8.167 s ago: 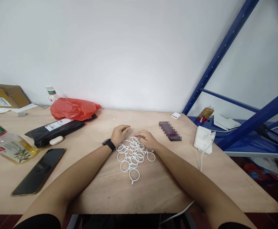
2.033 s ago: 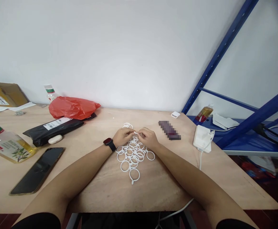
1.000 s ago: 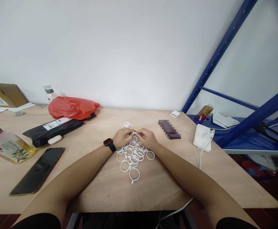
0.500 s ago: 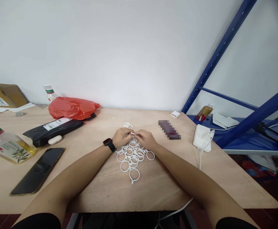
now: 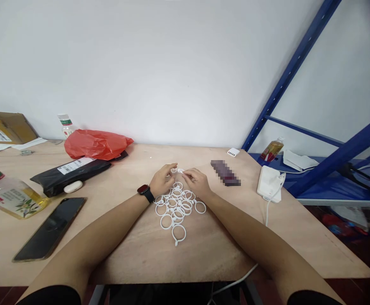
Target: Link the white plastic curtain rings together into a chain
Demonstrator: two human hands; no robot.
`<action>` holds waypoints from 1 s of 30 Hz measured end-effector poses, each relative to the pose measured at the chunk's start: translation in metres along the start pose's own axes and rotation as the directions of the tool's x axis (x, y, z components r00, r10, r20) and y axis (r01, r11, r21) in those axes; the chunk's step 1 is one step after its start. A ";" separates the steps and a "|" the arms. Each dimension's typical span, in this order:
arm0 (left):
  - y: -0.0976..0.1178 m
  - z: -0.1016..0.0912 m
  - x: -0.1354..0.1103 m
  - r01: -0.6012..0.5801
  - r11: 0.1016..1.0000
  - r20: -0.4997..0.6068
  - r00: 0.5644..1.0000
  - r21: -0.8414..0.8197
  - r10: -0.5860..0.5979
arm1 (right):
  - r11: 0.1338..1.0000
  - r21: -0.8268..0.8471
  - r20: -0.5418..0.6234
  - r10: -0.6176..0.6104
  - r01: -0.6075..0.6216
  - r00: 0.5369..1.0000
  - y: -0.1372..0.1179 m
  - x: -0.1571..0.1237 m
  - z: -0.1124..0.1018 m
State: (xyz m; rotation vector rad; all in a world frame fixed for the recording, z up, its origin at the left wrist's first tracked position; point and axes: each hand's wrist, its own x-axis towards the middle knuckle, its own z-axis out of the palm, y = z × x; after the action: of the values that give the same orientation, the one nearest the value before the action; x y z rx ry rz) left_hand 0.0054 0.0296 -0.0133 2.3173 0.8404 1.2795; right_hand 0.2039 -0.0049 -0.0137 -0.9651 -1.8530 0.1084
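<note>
Between my hands is a small white plastic ring (image 5: 180, 170) with a knobbed end. My right hand (image 5: 197, 183) pinches it by the knob with thumb and fingertips. My left hand (image 5: 162, 180), with a black watch on the wrist, has its thumb and index finger spread apart beside the ring's left side. Just below both hands, a loose pile of white rings (image 5: 178, 218) with small knobs lies on the wooden table, several of them overlapping. One separate ring (image 5: 179, 233) lies nearest to me.
To the left are a phone (image 5: 50, 228), a white earbud case (image 5: 73, 186), a black parcel (image 5: 73, 171), a red plastic bag (image 5: 98, 144) and a tipped bottle (image 5: 13, 197). On the right lie a pixelated item (image 5: 225, 173) and a white charger (image 5: 268, 184) with a cable.
My fingers have come apart and moved slightly up. The left thumb and index finger have spread, while the right hand keeps the white ring. The pile has stayed in place.
</note>
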 end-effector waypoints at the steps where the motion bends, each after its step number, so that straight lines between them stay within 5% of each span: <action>1: 0.000 0.000 0.000 0.037 0.999 -0.011 0.999 0.005 -0.037 | 1.000 0.000 -0.001 0.028 -0.028 1.000 0.003 0.001 -0.001; 4: 0.002 -0.002 0.001 0.091 0.994 0.059 0.994 0.058 -0.095 | 0.996 0.045 0.118 0.070 -0.076 0.991 0.012 0.002 -0.002; 10: 0.008 -0.004 0.001 -0.053 0.978 0.331 0.944 0.201 -0.017 | 0.993 0.033 0.173 0.110 -0.117 0.979 0.020 0.000 0.002; 20: 0.004 -0.003 0.000 -0.136 0.974 0.345 0.936 0.178 0.068 | 0.992 -0.087 0.227 0.112 -0.094 0.967 0.014 0.002 0.001; 30: 0.004 -0.004 0.002 -0.141 0.974 0.171 0.979 0.177 0.110 | 0.999 0.035 0.253 0.009 -0.018 0.968 0.007 0.003 -0.004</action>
State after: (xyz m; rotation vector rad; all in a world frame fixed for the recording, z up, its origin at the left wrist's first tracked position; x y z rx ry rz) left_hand 0.0038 0.0281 -0.0077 2.6210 0.8026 1.0837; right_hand 0.2105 0.0004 -0.0125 -0.9741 -2.0691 0.2848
